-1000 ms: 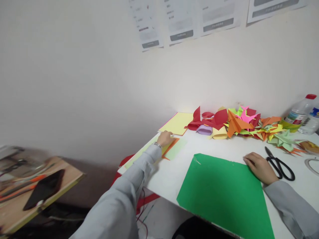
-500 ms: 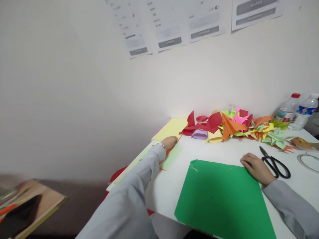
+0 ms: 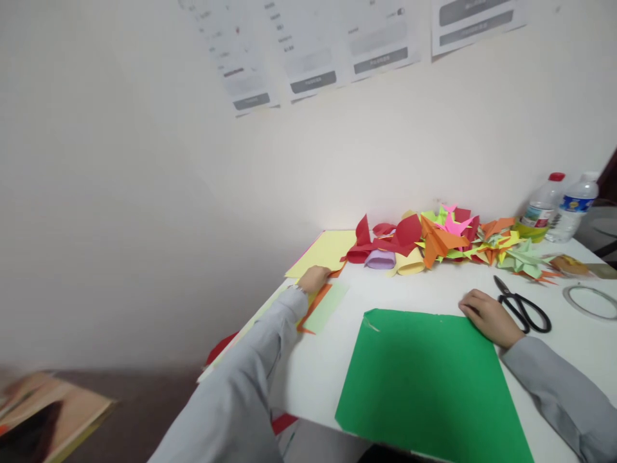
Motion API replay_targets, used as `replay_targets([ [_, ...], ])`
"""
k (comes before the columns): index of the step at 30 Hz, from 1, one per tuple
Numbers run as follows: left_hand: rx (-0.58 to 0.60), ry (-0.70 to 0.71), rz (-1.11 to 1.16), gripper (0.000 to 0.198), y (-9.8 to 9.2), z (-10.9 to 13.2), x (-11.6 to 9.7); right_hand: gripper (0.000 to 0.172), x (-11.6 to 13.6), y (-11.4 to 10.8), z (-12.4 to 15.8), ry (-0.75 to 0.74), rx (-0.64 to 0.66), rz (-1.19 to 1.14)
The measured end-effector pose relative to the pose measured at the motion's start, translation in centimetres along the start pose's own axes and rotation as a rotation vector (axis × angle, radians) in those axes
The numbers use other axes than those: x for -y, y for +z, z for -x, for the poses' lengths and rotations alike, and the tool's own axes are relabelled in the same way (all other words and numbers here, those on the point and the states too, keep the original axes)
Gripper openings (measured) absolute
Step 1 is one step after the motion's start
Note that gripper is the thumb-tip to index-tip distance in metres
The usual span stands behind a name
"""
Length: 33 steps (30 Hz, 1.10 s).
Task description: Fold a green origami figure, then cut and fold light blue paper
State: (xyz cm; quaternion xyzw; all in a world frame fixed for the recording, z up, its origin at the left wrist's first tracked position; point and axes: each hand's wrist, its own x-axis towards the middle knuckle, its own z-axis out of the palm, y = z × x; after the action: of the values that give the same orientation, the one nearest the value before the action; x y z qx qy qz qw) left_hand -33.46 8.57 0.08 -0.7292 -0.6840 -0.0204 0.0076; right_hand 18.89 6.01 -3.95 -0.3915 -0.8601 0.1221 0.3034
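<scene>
My left hand (image 3: 314,280) reaches to the table's left side with its fingers closed at an orange paper piece (image 3: 315,305). The orange paper is long, narrow and pointed, and the hand hides part of it. Beneath it lies a pale green sheet (image 3: 328,307), with a yellow sheet (image 3: 324,251) just beyond. My right hand (image 3: 491,318) rests loosely curled on the table at the top right corner of a green board (image 3: 429,379), with nothing visible in it. Black-handled scissors (image 3: 523,308) lie just right of that hand.
Folded paper shapes (image 3: 438,241) in several colours are heaped along the wall. Two bottles (image 3: 535,209) stand at the back right, near a roll of tape (image 3: 590,302). At lower left, a wooden surface (image 3: 81,411) holds a dark phone-like object (image 3: 31,434).
My left hand has shifted slightly left and toward me along the orange paper, showing more of it. My right hand stays by the board's corner. The whole view has turned a little.
</scene>
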Motion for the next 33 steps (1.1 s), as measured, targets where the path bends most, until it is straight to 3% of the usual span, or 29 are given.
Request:
replay_targets([
  [3,0.002,-0.049,-0.021,0.033,-0.3,0.2,-0.4,0.022,0.3,0.0,0.0,0.013,0.000,0.000],
  [5,-0.018,-0.063,-0.022,0.022,-0.5,0.2,-0.6,0.021,0.7,-0.1,-0.1,0.021,0.001,0.006],
  [12,-0.066,-0.089,0.039,0.024,-0.9,0.1,-0.4,0.024,1.3,-0.5,-0.2,0.024,-0.007,0.017],
  [17,0.015,-0.179,0.122,0.021,-1.2,-0.2,0.3,0.023,0.6,-0.3,-0.1,-0.006,-0.025,0.009],
  [21,0.048,-0.259,0.184,0.036,-1.3,-0.3,1.0,0.024,0.3,-0.3,-0.1,-0.013,-0.024,-0.008],
  [33,-0.147,-0.367,0.200,0.031,0.2,-0.2,1.3,0.024,0.5,-0.4,-0.1,-0.002,-0.019,-0.004],
])
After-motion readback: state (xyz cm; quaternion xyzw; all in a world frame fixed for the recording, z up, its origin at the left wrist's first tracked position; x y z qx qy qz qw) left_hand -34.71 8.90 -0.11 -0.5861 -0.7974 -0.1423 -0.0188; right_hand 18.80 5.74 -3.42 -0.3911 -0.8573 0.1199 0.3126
